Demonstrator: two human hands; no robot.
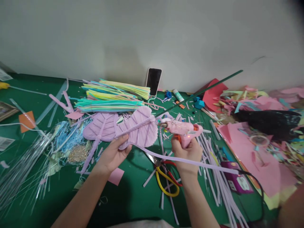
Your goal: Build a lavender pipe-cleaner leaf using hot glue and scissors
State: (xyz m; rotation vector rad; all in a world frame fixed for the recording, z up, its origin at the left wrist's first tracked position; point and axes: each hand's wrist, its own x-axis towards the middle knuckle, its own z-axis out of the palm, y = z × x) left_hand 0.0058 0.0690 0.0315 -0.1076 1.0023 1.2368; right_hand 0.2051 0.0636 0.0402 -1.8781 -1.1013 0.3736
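While my left fingers (120, 141) pinch a ribbed, fuzzy lilac leaf shape (140, 129), steadiness matters.
Right fingers (175, 145) wrap the pink glue gun (182, 128).

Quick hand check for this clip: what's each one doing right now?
Left hand: closed, holding the lilac leaf-shaped piece.
Right hand: closed, holding the pink glue gun by its handle.
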